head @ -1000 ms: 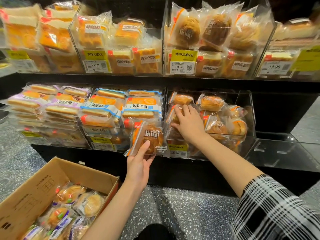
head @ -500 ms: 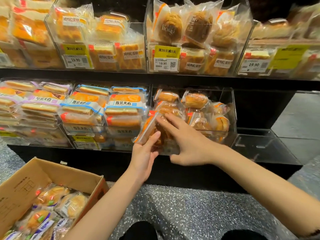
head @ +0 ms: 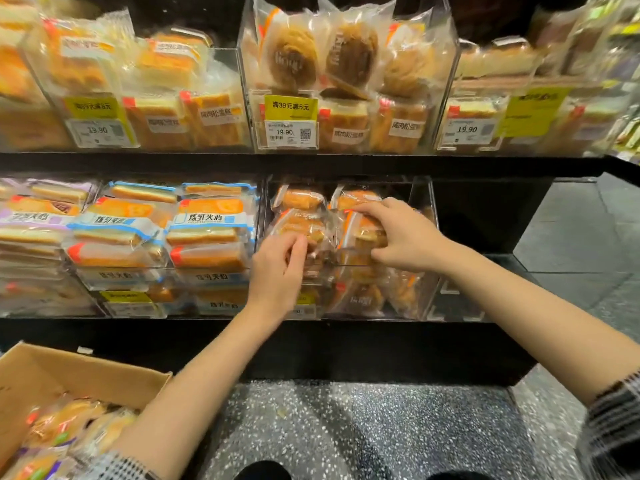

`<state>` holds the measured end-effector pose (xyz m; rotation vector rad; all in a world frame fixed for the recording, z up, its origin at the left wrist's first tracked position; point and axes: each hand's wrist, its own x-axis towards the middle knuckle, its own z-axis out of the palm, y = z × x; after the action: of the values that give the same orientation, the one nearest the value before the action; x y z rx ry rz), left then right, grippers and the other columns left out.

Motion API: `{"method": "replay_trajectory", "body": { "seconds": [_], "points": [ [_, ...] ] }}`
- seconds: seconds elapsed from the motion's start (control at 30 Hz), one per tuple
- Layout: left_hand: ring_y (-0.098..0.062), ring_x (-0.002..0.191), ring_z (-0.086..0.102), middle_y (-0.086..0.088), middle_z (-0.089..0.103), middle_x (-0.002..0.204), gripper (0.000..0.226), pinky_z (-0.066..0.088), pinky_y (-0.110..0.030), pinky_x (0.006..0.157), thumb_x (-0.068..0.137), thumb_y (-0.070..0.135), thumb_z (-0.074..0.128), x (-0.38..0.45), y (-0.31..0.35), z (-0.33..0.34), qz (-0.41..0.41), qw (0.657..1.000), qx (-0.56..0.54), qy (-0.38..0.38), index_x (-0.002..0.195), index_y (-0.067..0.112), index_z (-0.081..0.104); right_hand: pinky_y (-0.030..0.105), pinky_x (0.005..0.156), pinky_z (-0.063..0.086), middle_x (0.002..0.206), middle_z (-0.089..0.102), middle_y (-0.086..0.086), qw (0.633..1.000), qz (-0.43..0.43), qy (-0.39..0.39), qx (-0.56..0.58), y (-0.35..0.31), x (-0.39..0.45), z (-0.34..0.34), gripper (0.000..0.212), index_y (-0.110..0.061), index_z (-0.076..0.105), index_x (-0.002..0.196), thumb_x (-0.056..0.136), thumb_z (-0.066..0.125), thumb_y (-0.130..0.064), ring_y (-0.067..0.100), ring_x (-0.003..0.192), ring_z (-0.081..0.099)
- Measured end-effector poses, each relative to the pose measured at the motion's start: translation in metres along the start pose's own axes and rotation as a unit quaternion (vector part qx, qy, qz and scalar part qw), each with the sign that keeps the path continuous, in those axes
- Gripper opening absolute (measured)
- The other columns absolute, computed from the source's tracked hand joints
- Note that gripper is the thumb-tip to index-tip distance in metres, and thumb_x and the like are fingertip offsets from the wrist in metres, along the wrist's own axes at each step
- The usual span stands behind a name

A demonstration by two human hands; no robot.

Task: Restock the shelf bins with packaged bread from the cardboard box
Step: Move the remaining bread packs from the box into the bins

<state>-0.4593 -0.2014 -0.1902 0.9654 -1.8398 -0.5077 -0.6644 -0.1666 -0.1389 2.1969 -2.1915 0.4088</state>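
A packaged bread roll [head: 360, 230] with an orange stripe lies on top of the pile in the clear lower shelf bin [head: 424, 216], gripped by the right hand [head: 398, 237], fingers and thumb curled round it; just left of it in the same bin, the left hand [head: 280, 268] reaches among the packets, fingers curled (whether they pinch one I cannot tell); below and far left of the bin stands the cardboard box [head: 86, 379], more packets [head: 69, 427] inside, on speckled floor [head: 363, 431].
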Motion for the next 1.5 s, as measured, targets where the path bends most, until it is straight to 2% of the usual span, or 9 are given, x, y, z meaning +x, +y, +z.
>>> {"method": "replay_trajectory", "body": {
  "seconds": [0.17,0.3,0.53,0.7,0.9,1.17,1.37,1.43,1.5],
  "points": [
    [-0.023,0.142,0.024,-0.009,0.036,0.150,0.055,0.018,-0.034,0.117,0.096,0.035,0.050,0.053,-0.016,0.007,0.115,0.952,0.254,-0.129,0.144,0.010,0.038,0.044,0.096,0.045,0.137,0.038,0.008,0.996,-0.030,0.015,-0.078,0.000,0.025,0.023,0.077,-0.033,0.030,0.144,0.075,0.063,-0.029,0.030,0.126,0.039],
    [-0.020,0.148,0.005,-0.004,0.011,0.161,0.065,0.009,-0.040,0.121,0.098,0.052,0.029,0.068,-0.038,0.018,0.085,0.895,0.355,-0.256,0.153,0.019,0.014,0.044,0.103,0.035,0.145,0.032,0.014,0.988,-0.011,0.073,-0.133,0.007,0.035,0.030,0.075,-0.025,0.031,0.147,0.080,0.064,-0.016,0.032,0.137,0.027],
    [-0.020,0.148,0.011,-0.004,0.018,0.159,0.071,0.017,-0.044,0.119,0.093,0.059,0.017,0.037,-0.066,0.031,0.100,0.924,0.335,-0.155,0.151,0.020,0.021,0.043,0.104,0.038,0.141,0.039,0.011,0.994,0.083,0.050,-0.056,-0.004,0.021,0.054,0.074,-0.025,0.028,0.145,0.081,0.064,-0.029,0.030,0.133,0.035],
    [-0.015,0.148,0.005,0.000,0.014,0.160,0.063,0.003,-0.041,0.119,0.098,0.054,0.028,0.039,-0.064,0.035,0.078,0.931,0.325,-0.145,0.152,0.024,0.017,0.043,0.121,0.009,0.160,-0.003,0.014,0.996,0.041,0.054,-0.055,0.005,0.025,0.064,0.087,-0.030,0.007,0.153,0.087,0.061,-0.013,0.027,0.148,-0.006],
    [-0.010,0.147,-0.001,0.005,0.008,0.160,0.078,0.001,-0.043,0.120,0.085,0.068,0.012,0.038,-0.065,0.031,0.070,0.932,0.321,-0.155,0.152,0.029,0.013,0.047,0.120,-0.002,0.157,-0.021,0.014,0.997,0.031,-0.012,-0.067,0.011,0.038,0.064,0.096,-0.029,-0.004,0.153,0.086,0.064,-0.024,0.028,0.144,-0.022],
    [-0.011,0.147,-0.010,0.005,-0.003,0.160,0.069,-0.011,-0.040,0.116,0.094,0.066,0.013,0.045,-0.032,0.026,-0.016,0.904,0.360,-0.230,0.152,0.029,0.008,0.050,0.118,-0.009,0.155,-0.029,0.010,0.997,0.024,-0.077,0.001,0.017,0.032,0.054,0.079,-0.028,-0.015,0.151,0.091,0.017,-0.069,0.024,0.142,-0.029],
    [-0.017,0.148,-0.001,-0.005,0.001,0.161,0.065,-0.003,-0.040,0.119,0.100,0.049,0.026,0.052,-0.006,0.014,-0.028,0.931,0.302,-0.204,0.153,0.016,0.009,0.039,0.118,-0.009,0.161,-0.005,0.010,0.997,-0.022,0.067,0.027,0.006,0.024,0.037,0.065,-0.021,0.008,0.154,0.100,0.026,-0.051,0.023,0.147,-0.014],
    [-0.020,0.147,0.013,-0.006,0.018,0.159,0.061,0.008,-0.040,0.120,0.100,0.041,0.037,0.053,-0.001,0.001,-0.010,0.961,0.235,-0.142,0.152,0.014,0.020,0.039,0.119,0.007,0.154,0.029,0.012,0.988,-0.066,0.126,0.066,-0.006,0.024,0.025,0.050,-0.014,0.038,0.145,0.101,0.034,-0.038,0.027,0.146,0.016],
    [-0.022,0.138,0.032,-0.008,0.038,0.149,0.052,0.024,-0.040,0.116,0.098,0.031,0.048,0.048,-0.001,-0.015,0.014,0.979,0.185,-0.079,0.146,0.013,0.034,0.041,0.101,0.037,0.120,0.061,0.012,0.969,-0.146,0.182,0.079,-0.022,0.026,0.014,0.036,-0.009,0.064,0.115,0.097,0.040,-0.028,0.031,0.118,0.051]
  ]
}}
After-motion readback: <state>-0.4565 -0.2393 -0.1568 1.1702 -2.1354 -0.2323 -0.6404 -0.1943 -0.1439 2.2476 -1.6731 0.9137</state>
